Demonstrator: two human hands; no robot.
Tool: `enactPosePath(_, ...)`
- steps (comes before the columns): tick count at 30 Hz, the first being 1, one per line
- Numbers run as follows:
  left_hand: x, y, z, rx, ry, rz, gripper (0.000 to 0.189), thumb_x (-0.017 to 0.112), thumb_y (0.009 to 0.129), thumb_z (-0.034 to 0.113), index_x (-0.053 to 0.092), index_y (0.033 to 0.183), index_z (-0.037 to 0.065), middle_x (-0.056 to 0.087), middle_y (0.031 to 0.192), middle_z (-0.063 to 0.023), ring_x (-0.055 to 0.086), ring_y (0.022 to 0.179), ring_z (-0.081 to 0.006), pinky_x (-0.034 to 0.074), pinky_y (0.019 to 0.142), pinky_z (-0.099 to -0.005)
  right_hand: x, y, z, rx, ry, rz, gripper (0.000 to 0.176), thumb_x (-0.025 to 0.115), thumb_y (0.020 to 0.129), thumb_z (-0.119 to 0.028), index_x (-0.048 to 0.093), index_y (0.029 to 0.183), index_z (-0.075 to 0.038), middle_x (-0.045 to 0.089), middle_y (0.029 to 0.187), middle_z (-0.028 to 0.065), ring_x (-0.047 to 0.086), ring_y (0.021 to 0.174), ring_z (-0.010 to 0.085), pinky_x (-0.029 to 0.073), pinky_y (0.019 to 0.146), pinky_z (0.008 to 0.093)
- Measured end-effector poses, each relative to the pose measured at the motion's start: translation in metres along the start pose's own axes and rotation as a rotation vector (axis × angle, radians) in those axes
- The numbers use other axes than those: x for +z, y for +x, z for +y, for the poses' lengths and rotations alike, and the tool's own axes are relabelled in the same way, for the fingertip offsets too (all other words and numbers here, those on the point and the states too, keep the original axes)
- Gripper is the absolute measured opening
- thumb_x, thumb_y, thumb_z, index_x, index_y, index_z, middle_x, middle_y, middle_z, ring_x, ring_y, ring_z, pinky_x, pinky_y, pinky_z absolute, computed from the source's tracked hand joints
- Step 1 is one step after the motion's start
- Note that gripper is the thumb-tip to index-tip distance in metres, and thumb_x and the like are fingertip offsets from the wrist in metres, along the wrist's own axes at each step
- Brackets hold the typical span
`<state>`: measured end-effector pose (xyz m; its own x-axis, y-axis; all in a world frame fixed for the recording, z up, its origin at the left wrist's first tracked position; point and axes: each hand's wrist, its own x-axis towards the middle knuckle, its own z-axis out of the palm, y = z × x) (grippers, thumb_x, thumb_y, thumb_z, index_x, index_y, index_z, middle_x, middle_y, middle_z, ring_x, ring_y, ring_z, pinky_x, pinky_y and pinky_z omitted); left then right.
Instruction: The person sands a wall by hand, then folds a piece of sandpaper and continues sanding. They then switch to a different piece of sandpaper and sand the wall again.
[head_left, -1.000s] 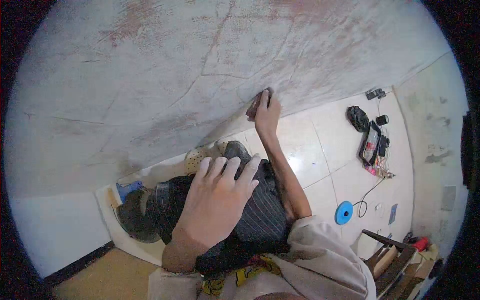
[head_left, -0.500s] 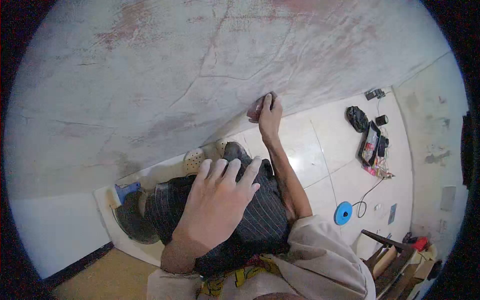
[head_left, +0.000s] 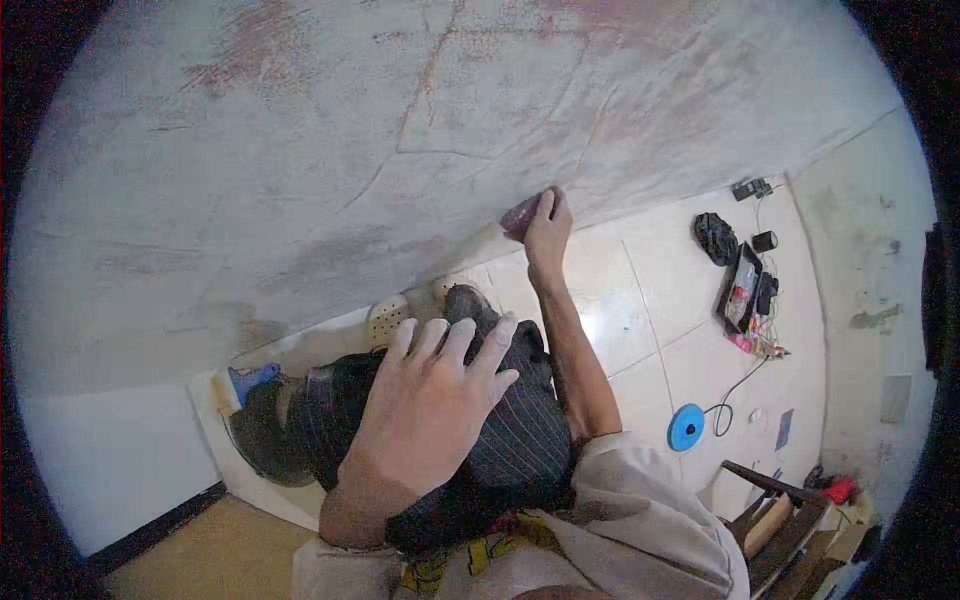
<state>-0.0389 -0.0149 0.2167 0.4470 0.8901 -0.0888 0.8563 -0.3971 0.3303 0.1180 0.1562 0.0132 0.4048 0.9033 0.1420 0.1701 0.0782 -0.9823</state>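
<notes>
Against the lower part of the rough, patchy wall [head_left: 330,170], my right hand [head_left: 548,235] grips a folded piece of dark reddish-brown sandpaper [head_left: 519,217]. Its fingers close over the sheet's right side, and the left part sticks out along the wall. My left hand [head_left: 425,405] holds nothing. Its fingers are spread and slightly bent, with pale dust on the tips, above my dark striped trousers [head_left: 525,430].
A blue-handled tool [head_left: 254,380] rests at the wall's foot on the left. Across the tiled floor [head_left: 625,300] lie a black bag [head_left: 714,238], a black tray [head_left: 738,290] with small items, and a blue disc [head_left: 686,427]. Wooden furniture [head_left: 790,515] stands at lower right.
My right hand has shifted slightly to the right along the wall with the sandpaper. My left hand has stayed almost where it was, fingers still spread.
</notes>
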Motion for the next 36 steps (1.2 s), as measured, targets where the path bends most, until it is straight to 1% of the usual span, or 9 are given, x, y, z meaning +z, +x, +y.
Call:
enactPosePath(6,0.0,0.0,-0.001,-0.009,0.012,0.006,0.049,0.061,0.092,0.031,0.053,0.136,0.01,0.061,0.117,-0.0122,0.055,0.113,-0.0286,0.04,0.105,-0.0426,-0.004,-0.002,0.002,-0.104,-0.379,-0.159,0.034,0.043,0.104,-0.029,0.062,0.106,0.0,0.065,0.075,0.0178,0.064,0.065,0.0322,0.048,0.066,0.0459)
enactPosePath(7,0.0,0.0,-0.002,-0.008,0.015,0.015,0.049,0.061,0.092,0.031,0.053,0.136,0.01,0.061,0.116,-0.0117,0.055,0.113,-0.0283,0.04,0.105,-0.0426,0.004,0.001,0.016,-0.071,-0.232,0.037,0.035,0.043,0.104,-0.03,0.063,0.105,-0.001,0.065,0.074,0.0177,0.064,0.067,0.0342,0.048,0.068,0.0467)
enactPosePath(12,0.002,0.001,-0.003,0.042,0.017,0.056,0.047,0.058,0.094,0.031,0.054,0.135,0.008,0.061,0.109,-0.0124,0.056,0.108,-0.0278,0.04,0.101,-0.0427,-0.002,-0.004,0.002,-0.041,-0.098,-0.048,0.036,0.043,0.104,-0.03,0.062,0.1,0.0,0.064,0.07,0.0165,0.062,0.063,0.0353,0.047,0.064,0.0437)
enactPosePath(14,0.007,0.0,-0.003,0.074,0.011,0.084,0.045,0.055,0.097,0.031,0.055,0.133,0.006,0.062,0.103,-0.014,0.056,0.104,-0.0276,0.041,0.096,-0.0427,-0.005,-0.005,-0.003,-0.148,-0.374,-0.172,0.038,0.042,0.104,-0.031,0.061,0.099,0.002,0.063,0.068,0.0131,0.06,0.06,0.033,0.047,0.062,0.0446)
enactPosePath(20,0.001,0.0,-0.002,0.052,0.025,0.059,0.044,0.055,0.097,0.031,0.055,0.133,0.006,0.062,0.106,-0.0142,0.057,0.107,-0.0274,0.04,0.098,-0.0426,0.0,0.004,0.028,-0.139,-0.151,-0.029,0.037,0.043,0.106,-0.029,0.056,0.102,0.005,0.06,0.08,0.011,0.055,0.063,0.0151,0.048,0.056,0.0305)
enactPosePath(22,0.003,0.0,-0.003,0.063,0.033,0.067,0.045,0.054,0.097,0.032,0.055,0.134,0.006,0.062,0.106,-0.0143,0.057,0.106,-0.0273,0.04,0.098,-0.0423,0.005,-0.004,0.014,-0.072,-0.243,-0.155,0.039,0.041,0.104,-0.03,0.058,0.101,0.005,0.062,0.078,0.0205,0.059,0.073,0.0364,0.044,0.071,0.0472)
enactPosePath(27,0.007,-0.003,-0.004,0.051,0.029,0.096,0.044,0.055,0.097,0.032,0.055,0.133,0.006,0.063,0.106,-0.014,0.057,0.106,-0.0268,0.04,0.097,-0.042,0.001,-0.006,0.011,0.246,0.109,-0.104,0.041,0.041,0.105,-0.031,0.054,0.125,0.002,0.062,0.085,0.0144,0.063,0.058,0.0193,0.051,0.037,0.0298)
enactPosePath(30,0.002,-0.001,-0.001,0.034,0.028,0.049,0.047,0.058,0.095,0.031,0.054,0.135,0.008,0.062,0.112,-0.0138,0.056,0.11,-0.028,0.04,0.101,-0.0425,0.004,-0.005,0.014,0.028,-0.017,-0.075,0.041,0.041,0.105,-0.031,0.052,0.127,0.001,0.06,0.084,0.0138,0.062,0.055,0.018,0.052,0.038,0.0305)
enactPosePath(36,0.002,-0.003,-0.003,0.009,-0.002,-0.001,0.05,0.06,0.093,0.031,0.052,0.137,0.009,0.06,0.118,-0.0141,0.054,0.115,-0.0298,0.04,0.106,-0.0433,0.002,-0.008,-0.009,0.233,0.211,-0.104,0.035,0.04,0.105,-0.031,0.054,0.111,0.001,0.057,0.075,0.0074,0.06,0.054,0.0154,0.054,0.04,0.0309)
